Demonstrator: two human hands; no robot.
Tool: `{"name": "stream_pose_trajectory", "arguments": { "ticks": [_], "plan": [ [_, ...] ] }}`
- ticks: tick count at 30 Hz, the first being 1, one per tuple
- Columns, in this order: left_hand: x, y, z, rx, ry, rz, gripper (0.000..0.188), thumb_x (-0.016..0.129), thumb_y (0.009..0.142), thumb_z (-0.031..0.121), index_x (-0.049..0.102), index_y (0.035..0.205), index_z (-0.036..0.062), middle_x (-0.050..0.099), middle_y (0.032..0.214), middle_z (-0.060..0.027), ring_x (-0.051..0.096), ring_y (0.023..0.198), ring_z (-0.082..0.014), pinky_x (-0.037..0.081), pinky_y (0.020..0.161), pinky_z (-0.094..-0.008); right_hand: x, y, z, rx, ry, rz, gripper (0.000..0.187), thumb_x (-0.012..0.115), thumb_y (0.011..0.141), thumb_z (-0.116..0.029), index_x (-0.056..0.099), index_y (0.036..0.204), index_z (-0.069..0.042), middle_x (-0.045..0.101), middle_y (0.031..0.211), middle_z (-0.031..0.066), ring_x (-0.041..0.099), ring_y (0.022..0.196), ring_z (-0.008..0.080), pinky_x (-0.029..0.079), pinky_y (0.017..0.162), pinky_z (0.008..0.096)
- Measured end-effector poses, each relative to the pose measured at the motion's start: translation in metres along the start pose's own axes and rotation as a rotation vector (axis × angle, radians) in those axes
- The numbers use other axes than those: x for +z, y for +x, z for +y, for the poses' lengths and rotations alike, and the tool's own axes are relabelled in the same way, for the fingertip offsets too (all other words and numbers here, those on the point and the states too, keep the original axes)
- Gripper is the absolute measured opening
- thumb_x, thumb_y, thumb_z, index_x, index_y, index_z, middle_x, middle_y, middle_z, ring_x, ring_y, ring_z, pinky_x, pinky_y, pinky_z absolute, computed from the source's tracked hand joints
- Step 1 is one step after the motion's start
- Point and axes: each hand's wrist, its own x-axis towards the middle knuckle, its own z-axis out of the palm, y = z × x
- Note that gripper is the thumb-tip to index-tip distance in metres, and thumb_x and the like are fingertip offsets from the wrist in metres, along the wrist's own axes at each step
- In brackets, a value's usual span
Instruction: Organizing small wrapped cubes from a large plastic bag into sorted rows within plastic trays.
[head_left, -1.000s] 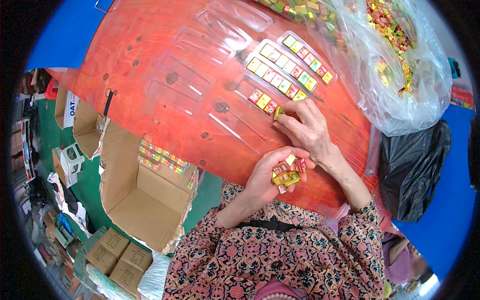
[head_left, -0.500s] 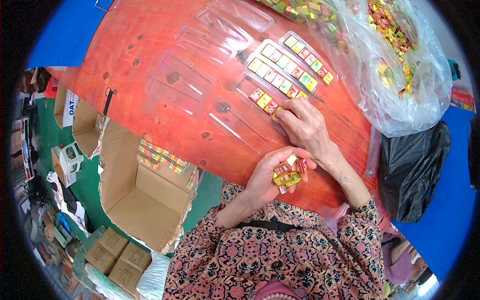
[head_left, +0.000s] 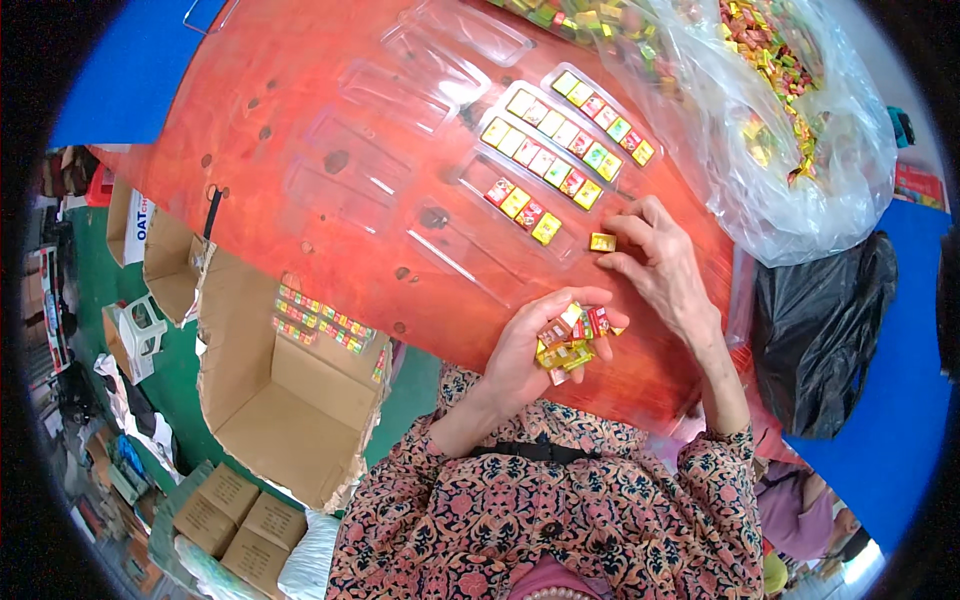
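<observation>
Between the thumb and fingers of my right hand (head_left: 660,265) is a small yellow block (head_left: 602,242), held just above the red table beside a partly filled see-through tray (head_left: 568,247). That tray carries a short row of red and yellow printed blocks (head_left: 516,203). Cupped palm up near the table's front edge, my left hand (head_left: 515,350) holds a heap of little yellow and red blocks (head_left: 568,345). Farther back, longer rows of blocks fill a double tray (head_left: 553,148) and a single tray (head_left: 604,115).
Several see-through trays (head_left: 375,88) lie on the red table (head_left: 290,200). A large clear bag (head_left: 790,225) of colourful blocks stands at the far right, with a black bag (head_left: 825,340) below it. An open cardboard box (head_left: 285,420) sits left of the table, holding filled trays (head_left: 320,318).
My right hand has drawn back to the right from the partly filled tray and now pinches a yellow block away from it. My left hand still cups its heap.
</observation>
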Motion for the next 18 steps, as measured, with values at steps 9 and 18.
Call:
{"name": "stream_pose_trajectory", "arguments": {
  "ticks": [9,18],
  "plan": [
    [0.000,-0.001,0.000,0.016,-0.051,-0.020,0.047,0.032,0.095,0.035,0.046,0.125,0.0008,0.058,0.113,-0.0216,0.064,0.081,-0.0206,0.051,0.046,-0.0234,-0.004,-0.004,-0.003,0.267,0.706,0.024,0.014,0.064,0.078,0.000,0.059,0.091,-0.001,0.059,0.086,0.0028,0.058,0.079,0.0138,0.046,0.068,0.0253],
    [0.004,0.000,0.005,-0.031,-0.153,-0.033,0.050,0.029,0.096,0.035,0.041,0.130,0.0009,0.055,0.119,-0.0202,0.062,0.091,-0.0241,0.054,0.054,-0.0262,-0.018,-0.014,-0.007,0.307,1.472,-0.130,0.028,0.070,0.076,-0.012,0.058,0.100,-0.003,0.054,0.083,-0.0007,0.050,0.066,0.0076,0.042,0.059,0.0212]
  ]
}}
